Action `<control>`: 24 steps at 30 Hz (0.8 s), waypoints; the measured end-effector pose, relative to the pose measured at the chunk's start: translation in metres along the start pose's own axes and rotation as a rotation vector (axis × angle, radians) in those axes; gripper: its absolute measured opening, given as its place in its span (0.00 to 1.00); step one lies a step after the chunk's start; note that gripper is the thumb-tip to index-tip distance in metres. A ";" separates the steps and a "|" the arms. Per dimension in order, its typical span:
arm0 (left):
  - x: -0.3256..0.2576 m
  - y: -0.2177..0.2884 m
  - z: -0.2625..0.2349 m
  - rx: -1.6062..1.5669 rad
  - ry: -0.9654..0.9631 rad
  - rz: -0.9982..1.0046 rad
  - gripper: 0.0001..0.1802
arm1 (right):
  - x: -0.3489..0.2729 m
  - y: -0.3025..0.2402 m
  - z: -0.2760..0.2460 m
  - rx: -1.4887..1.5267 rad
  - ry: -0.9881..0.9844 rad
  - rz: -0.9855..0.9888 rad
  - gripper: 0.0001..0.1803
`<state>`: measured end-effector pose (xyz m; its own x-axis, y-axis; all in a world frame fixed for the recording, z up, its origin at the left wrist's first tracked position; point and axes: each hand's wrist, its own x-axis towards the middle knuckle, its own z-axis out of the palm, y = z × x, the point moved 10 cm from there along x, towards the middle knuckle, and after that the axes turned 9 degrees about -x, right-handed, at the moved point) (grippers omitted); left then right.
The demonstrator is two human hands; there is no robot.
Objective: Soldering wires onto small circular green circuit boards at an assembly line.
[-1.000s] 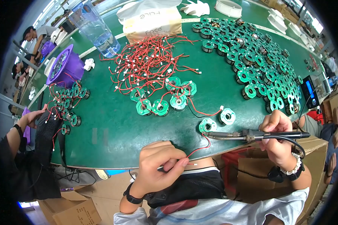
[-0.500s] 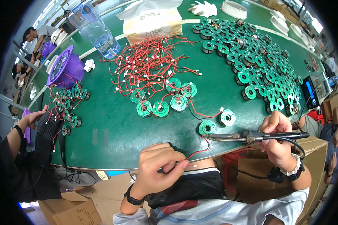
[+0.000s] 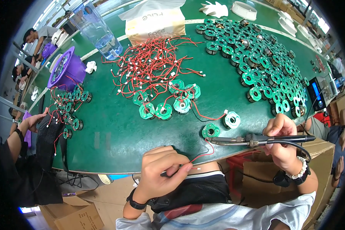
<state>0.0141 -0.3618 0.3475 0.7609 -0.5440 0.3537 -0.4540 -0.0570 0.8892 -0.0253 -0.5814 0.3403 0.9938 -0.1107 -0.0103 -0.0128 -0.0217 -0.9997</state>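
Note:
Between the fingertips of my left hand [image 3: 163,168] is a red and black wire lead [image 3: 204,154], its small white plug poking out below. The lead's far end meets the lower edge of a round green motor circuit board [image 3: 211,131] near the table's front edge. My right hand [image 3: 281,134] grips a soldering iron [image 3: 253,140] with a thin metal tube alongside it. Its tip reaches that same board edge, where the wire ends. Exact contact there is too small to make out. Just beyond sits another green board [image 3: 232,120], with a white plug by it.
A heap of red leads [image 3: 149,65] lies mid-table, several wired boards [image 3: 163,111] before it. Many boards [image 3: 264,73] crowd the right, beside a blue-screened station [image 3: 316,92]. A bottle [image 3: 99,34], tissue pack [image 3: 155,25] and purple housing [image 3: 67,69] stand behind. A co-worker's arm [image 3: 25,128] is left.
The board under the iron has shifted very slightly left, and the iron's tip with it. My left hand stays in place with the lead.

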 end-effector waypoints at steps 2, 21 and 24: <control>-0.001 0.000 0.000 -0.001 0.000 0.005 0.05 | 0.000 0.000 0.001 0.002 -0.002 -0.012 0.12; 0.081 0.051 -0.098 0.502 0.073 0.003 0.08 | 0.008 -0.025 -0.028 0.149 0.097 -0.141 0.13; 0.116 0.029 -0.132 0.840 0.158 -0.174 0.19 | 0.010 -0.027 -0.017 0.167 -0.019 -0.157 0.14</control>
<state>0.1498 -0.3161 0.4528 0.8782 -0.3515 0.3243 -0.4698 -0.7608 0.4478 -0.0169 -0.5990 0.3672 0.9840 -0.1003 0.1471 0.1594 0.1278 -0.9789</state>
